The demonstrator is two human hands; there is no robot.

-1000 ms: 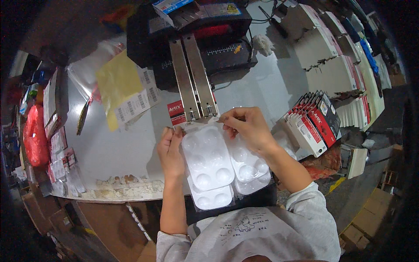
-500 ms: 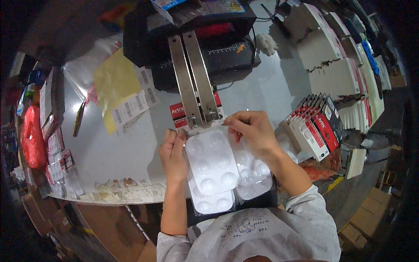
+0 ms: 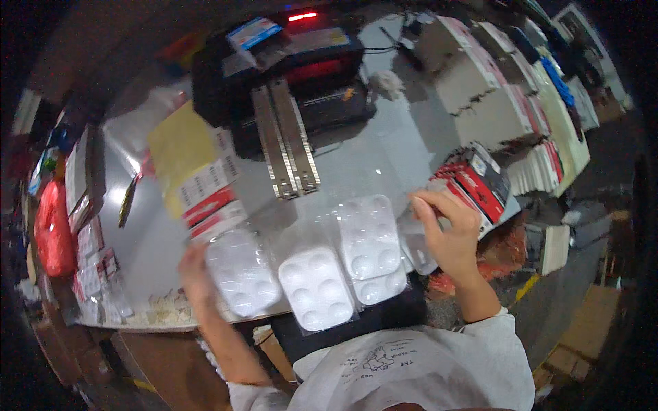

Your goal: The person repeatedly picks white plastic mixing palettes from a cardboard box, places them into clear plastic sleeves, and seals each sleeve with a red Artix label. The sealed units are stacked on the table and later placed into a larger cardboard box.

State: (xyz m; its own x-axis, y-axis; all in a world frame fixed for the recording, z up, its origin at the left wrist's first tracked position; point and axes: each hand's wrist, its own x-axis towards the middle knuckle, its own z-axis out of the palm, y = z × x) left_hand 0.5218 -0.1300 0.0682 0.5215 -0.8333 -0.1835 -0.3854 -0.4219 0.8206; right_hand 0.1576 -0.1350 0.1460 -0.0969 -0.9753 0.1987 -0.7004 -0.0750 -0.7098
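Now, trays: we see several clear plastic blister trays with round wells spread along the near edge of the worktop [image 3: 384, 164].
Left tray: the left hand [image 3: 195, 270] lies at the blurred left tray [image 3: 241, 272]; its long axis runs away from us, leaning slightly left. We cannot tell whether the fingers close on it.
Middle tray: the middle tray [image 3: 317, 288] lies flat, apart from both hands, long axis running near to far.
Right trays: the right stack of trays [image 3: 370, 243] points away from us, overlapping a lower one toward the edge.
Right hand: the right hand [image 3: 449, 236] has its fingers curled on a small clear tray piece [image 3: 418, 250] just beside the stack, pinching it.
Around: a black machine [image 3: 288, 75] with two metal rails [image 3: 286, 147] stands behind the trays; a yellow sheet [image 3: 179, 147] and red-and-white label cards [image 3: 209, 205] lie to the left, red-and-black packets [image 3: 476, 185] to the right.
Change: half a second ago both hands held one stack together below the rails; now the trays are fanned apart and the hands are wide apart.
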